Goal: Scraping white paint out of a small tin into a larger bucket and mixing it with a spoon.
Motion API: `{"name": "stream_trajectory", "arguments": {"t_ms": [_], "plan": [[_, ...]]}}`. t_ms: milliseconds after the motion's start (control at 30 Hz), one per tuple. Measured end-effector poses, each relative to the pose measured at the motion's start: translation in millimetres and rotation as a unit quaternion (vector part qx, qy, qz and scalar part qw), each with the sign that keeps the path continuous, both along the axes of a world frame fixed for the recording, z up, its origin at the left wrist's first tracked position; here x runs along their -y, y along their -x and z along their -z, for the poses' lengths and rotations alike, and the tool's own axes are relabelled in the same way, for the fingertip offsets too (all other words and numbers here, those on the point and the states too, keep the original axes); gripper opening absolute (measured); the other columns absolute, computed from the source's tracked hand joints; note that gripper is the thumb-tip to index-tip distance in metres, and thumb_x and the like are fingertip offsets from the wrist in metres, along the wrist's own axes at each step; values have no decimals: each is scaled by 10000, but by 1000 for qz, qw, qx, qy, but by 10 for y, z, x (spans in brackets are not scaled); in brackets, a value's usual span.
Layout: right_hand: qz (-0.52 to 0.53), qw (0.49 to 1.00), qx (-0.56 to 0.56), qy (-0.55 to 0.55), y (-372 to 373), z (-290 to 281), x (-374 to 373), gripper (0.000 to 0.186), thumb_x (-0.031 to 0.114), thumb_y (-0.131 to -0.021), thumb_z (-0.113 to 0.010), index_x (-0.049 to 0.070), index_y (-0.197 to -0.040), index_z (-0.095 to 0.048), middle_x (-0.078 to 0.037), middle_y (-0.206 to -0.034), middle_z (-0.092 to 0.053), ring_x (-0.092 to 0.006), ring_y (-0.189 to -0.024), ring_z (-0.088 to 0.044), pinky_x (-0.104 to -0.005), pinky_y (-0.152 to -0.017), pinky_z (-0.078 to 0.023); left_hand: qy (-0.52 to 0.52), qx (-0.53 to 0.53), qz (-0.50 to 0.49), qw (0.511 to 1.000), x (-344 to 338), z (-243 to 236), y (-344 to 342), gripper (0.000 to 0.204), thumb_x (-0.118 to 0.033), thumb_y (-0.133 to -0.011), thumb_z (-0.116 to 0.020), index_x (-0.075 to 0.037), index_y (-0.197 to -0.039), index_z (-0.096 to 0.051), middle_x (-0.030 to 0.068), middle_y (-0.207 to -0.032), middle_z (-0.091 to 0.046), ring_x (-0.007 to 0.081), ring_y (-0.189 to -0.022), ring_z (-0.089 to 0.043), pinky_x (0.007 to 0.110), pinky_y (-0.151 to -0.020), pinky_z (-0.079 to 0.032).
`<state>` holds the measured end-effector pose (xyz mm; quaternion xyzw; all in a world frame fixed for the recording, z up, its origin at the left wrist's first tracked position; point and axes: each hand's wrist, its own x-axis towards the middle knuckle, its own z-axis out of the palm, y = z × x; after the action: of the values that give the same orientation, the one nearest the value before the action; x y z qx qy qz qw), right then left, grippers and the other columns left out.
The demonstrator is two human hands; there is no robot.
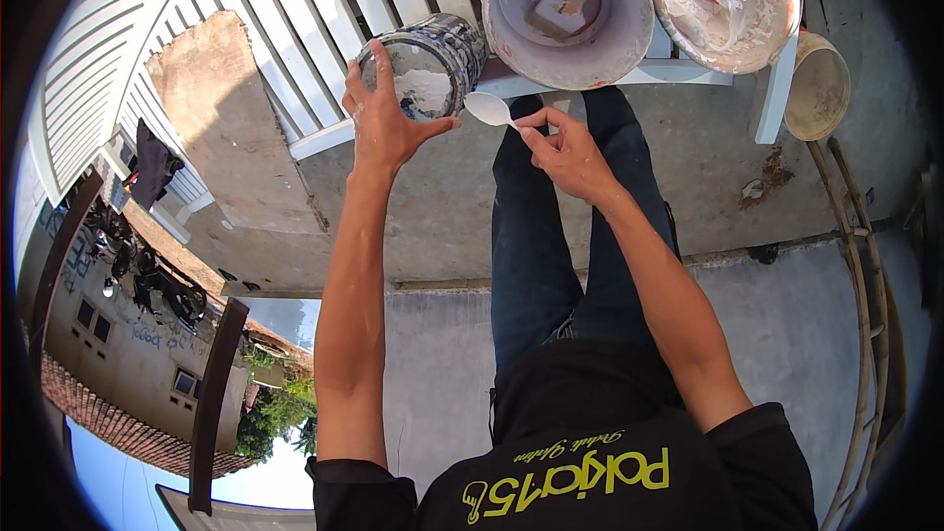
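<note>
**Spoon at the mouth of the tipped can**

My left hand point(382, 123) is spread over the near rim of a paint-crusted can point(433, 59), fingers fanned up its left side and my thumb stretched right along the lower edge, so I am gripping the can. The can lies tipped on its side on the white slatted bench point(324, 0), its long axis running from far right to near left, the open mouth facing me. Inside I can see a pale lump of white material, but my palm hides the lower left of the opening.

My right hand point(568, 152) pinches a white plastic spoon point(489, 108) between thumb and fingertips. The spoon's long axis lies nearly level, left to right, with the bowl pointing left toward the can and just beside my left thumb. Its handle is buried in my fingers, so I cannot make out the end of it.

To the right of the can stands a white bucket point(629, 29) with a scraper tool point(570, 5) lying in the bottom. Further right is a wide metal basin point(777, 10) smeared with white paste, cut off by the top edge. A tan pot point(821, 88) sits at the right, partly behind the bench leg. My legs in dark jeans point(551, 256) stand on the concrete floor point(433, 226) below the bench. A bamboo ladder point(870, 265) bends along the right rim.
</note>
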<state>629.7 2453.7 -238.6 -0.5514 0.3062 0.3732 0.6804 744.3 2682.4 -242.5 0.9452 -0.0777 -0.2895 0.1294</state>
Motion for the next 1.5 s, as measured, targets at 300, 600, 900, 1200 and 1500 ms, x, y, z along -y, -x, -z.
{"name": "stream_trajectory", "arguments": {"t_ms": [300, 600, 900, 1200, 1500], "plan": [[-195, 941, 57, 270, -310, -520, -353, 162, 157, -1009, -461, 8, -1048, -512, -294, -816, -664, -493, -817, -654, -585, -701, -470, -11, 1, -3, 1000, 18, 8, 0, 1500, -464, -421, -995, -104, -1595, -135, 384, -1499, -183, 581, -1331, -289, 572, -1037, -419], [-93, 985, 115, 92, -155, 11, 109, 236, 227, -996, -589, -4, -1018, -631, -1, -621, -499, -71, -561, -422, -281, -541, -360, -1, 15, 6, 1000, -45, 34, 15, 1528, -478, -413, -993, -116, -1600, -102, 384, -1499, -186, 573, -1338, -296, 586, -1055, -397], [-45, 996, 46, -59, -73, 366, 198, 211, 232, -1002, -602, 31, -1051, -643, 66, -661, -488, -26, -571, -377, -235, -521, -291, 17, 24, 18, 999, -75, 69, 27, 1522, -492, -429, -986, -122, -1601, -87, 421, -1476, -192, 590, -1345, -269, 604, -1019, -421], [-93, 962, 161, 198, -98, -271, -114, 161, 174, -1005, -547, 19, -1025, -586, -176, -627, -582, -338, -545, -581, -409, -550, -415, 29, 34, 32, 999, -52, 29, 20, 1516, -512, -439, -977, -43, -1586, -105, 430, -1407, -342, 586, -1349, -256, 612, -1052, -369], [-136, 950, 109, 259, -166, -499, -341, 134, 141, -1004, -508, 17, -1026, -553, -251, -708, -619, -481, -705, -606, -546, -626, -439, 13, 23, 19, 999, -107, 93, 28, 1516, -491, -433, -987, -117, -1600, -96, 406, -1465, -233, 595, -1334, -279, 612, -1008, -433]]}}
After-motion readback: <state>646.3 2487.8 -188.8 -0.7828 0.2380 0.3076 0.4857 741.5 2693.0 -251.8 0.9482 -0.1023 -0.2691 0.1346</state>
